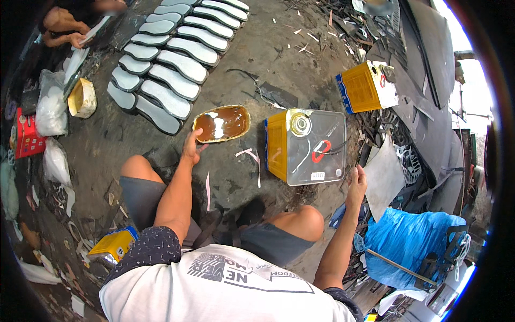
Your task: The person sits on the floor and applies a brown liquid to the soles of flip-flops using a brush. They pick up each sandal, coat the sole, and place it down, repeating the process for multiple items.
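Note:
My left hand (193, 146) grips the near left corner of a shallow, rounded tub (247, 135) of glossy brown liquid, its thumb over the rim. The tub is on or just above the ground; I cannot tell which. To its right stands a large yellow metal can (277, 147) with a silver top, a round spout and a red-and-black handle. My right hand (357, 184) hovers just beyond the can's near right corner, fingers loosely bent and slightly apart, with nothing visible in them. Thin pink strips (208, 190) lie on the ground between my knees and the tub.
Rows of white-topped shoe soles (174, 80) lie at the far left. Another yellow can (358, 88) stands far right, beside scraps and dark sheets (429, 64). A blue plastic sheet (402, 247) is near right. At left are a yellowish bucket (82, 99) and another person's hands (78, 35).

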The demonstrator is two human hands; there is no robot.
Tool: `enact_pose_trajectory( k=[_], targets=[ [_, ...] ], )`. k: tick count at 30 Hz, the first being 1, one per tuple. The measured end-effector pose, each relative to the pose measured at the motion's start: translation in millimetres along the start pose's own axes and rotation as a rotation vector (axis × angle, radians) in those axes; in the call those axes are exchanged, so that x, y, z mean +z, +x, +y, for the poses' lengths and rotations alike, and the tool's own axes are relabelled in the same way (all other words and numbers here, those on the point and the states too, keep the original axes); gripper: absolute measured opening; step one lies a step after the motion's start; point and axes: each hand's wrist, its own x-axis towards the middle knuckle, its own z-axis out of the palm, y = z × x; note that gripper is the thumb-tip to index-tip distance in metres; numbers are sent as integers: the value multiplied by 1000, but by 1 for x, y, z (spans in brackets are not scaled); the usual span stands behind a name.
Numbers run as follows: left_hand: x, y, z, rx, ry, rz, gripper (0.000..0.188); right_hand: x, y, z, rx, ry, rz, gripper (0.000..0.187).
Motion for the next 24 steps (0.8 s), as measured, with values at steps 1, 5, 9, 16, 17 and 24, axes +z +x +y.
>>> enact_pose_trajectory(
  k=[1, 5, 9, 16, 17, 24],
  targets=[
    [5, -1, -2, 25, -24, -3, 70, -2, -5, 5, 39, 26, -2, 48],
    [26, -20, 4, 92, -5, -44, 65, -13, -25, 10, 96, 37, 8, 49],
    [46, -65, 42, 80, -42, -127, 64, -36, -46, -17, 224, 64, 24, 49],
    [85, -241, 179, 128, -104, -236, 66, -125, -77, -143, 286, -38, -61, 49],
    [96, -269, 207, 168, -90, -216, 67, -135, -83, -157, 293, -37, -55, 50],
    [116, -477, 352, 368, -268, -103, 72, -213, -142, -202, 163, -110, -167, 41]
  ],
)
